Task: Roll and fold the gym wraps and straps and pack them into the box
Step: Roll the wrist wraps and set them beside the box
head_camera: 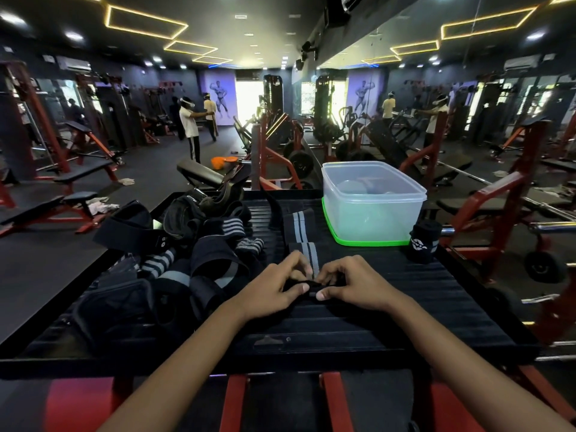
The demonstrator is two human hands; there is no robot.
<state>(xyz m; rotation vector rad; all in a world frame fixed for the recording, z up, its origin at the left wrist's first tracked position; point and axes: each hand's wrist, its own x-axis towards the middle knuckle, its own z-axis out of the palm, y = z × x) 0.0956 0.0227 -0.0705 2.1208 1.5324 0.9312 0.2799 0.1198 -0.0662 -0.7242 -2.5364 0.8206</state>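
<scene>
Left hand point(274, 286) and right hand point(350, 283) both pinched near end of striped wrap point(300, 235), thumbs on desk point(405, 294) side, fingers curled over small started roll. Wrap lay flat, long axis running straight away from hands toward desk far edge. Roll would likely go forward, both hands equally near. Box point(372, 201) stood beyond, to right, lid under it. Rolled black wrap point(424, 243) just beside box. Pile of loose straps point(187, 244) left of hands.

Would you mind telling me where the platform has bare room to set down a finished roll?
Bare patches: right of the right hand, below the box and black roll; also the near strip in front of both wrists. Crowded: the left side, heaped with wraps, and the centre, where the striped wrap lies.
</scene>
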